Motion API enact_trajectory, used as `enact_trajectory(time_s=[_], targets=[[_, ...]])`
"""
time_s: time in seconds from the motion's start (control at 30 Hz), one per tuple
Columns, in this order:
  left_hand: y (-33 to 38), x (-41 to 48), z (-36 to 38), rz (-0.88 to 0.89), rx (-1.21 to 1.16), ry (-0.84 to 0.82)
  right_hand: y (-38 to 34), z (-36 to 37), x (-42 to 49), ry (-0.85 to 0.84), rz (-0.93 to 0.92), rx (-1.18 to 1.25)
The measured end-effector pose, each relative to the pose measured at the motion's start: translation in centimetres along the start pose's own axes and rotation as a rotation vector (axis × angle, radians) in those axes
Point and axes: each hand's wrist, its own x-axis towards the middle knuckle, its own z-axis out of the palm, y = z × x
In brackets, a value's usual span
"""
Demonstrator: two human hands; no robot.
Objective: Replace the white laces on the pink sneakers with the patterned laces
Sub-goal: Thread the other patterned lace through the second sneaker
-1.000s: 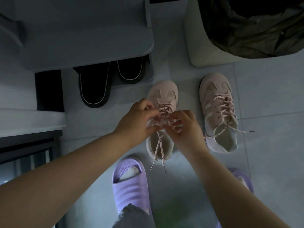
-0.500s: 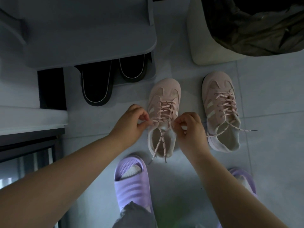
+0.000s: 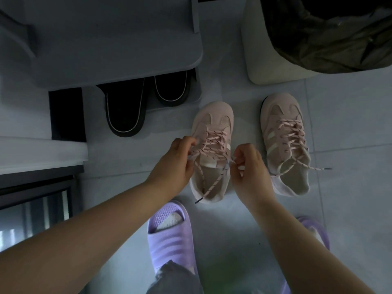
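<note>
Two pink sneakers stand on the tiled floor, toes pointing away from me. The left sneaker (image 3: pixel 214 117) carries a pink patterned lace (image 3: pixel 212 145) through its eyelets. My left hand (image 3: pixel 177 164) pinches one side of that lace at the shoe's left edge. My right hand (image 3: pixel 249 166) pinches the other side at the shoe's right edge. Both loose lace ends fall across the shoe's opening toward the heel. The right sneaker (image 3: pixel 284 143) is laced with the same patterned lace, one end trailing out to the right on the floor.
Black slippers (image 3: pixel 127 111) sit under a grey shelf (image 3: pixel 118 39) at the upper left. A white bin with a dark bag (image 3: pixel 275 49) stands at the upper right. My feet in purple slides (image 3: pixel 169 234) are just below the sneakers.
My hands have moved apart from the middle of the left sneaker to its two sides, drawing the lace outward. The right sneaker has not moved.
</note>
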Motion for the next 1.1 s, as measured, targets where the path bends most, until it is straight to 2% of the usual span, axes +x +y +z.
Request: enact_trajectory(time_s=[0.13, 0.23, 0.33, 0.73, 0.8, 0.9, 1.0, 1.1], targets=[[-0.3, 0.0, 0.1, 0.028, -0.077, -0.038, -0.1, 0.9, -1.2, 0.041, -0.254, -0.269], [-0.4, 0.1, 0.2, -0.069, -0.18, -0.014, -1.4, 2.6, -1.5, 0.109, -0.201, -0.426], [-0.3, 0.0, 0.3, -0.043, -0.19, -0.003, -2.7, 4.2, -0.8, 0.097, -0.104, -0.495], [-0.6, 0.0, 0.2, 0.003, -0.106, -0.01, 0.0, 2.3, -2.6, 0.078, -0.195, -0.253], [-0.7, -0.1, 0.0, 0.045, -0.081, -0.006, 0.0, 2.0, -2.6, 0.033, -0.24, -0.255], [-0.8, -0.5, 0.0, 0.191, 0.021, -0.014, 0.4, 1.3, -2.2, -0.016, -0.332, -0.433], [-1.1, -0.8, 0.6, 0.345, 0.141, -0.061, 0.9, 1.0, -1.5, 0.024, -0.404, -0.403], [-1.1, -1.3, 0.9, 0.311, 0.084, -0.104, 0.5, 1.2, -1.8, 0.03, -0.54, -0.334]])
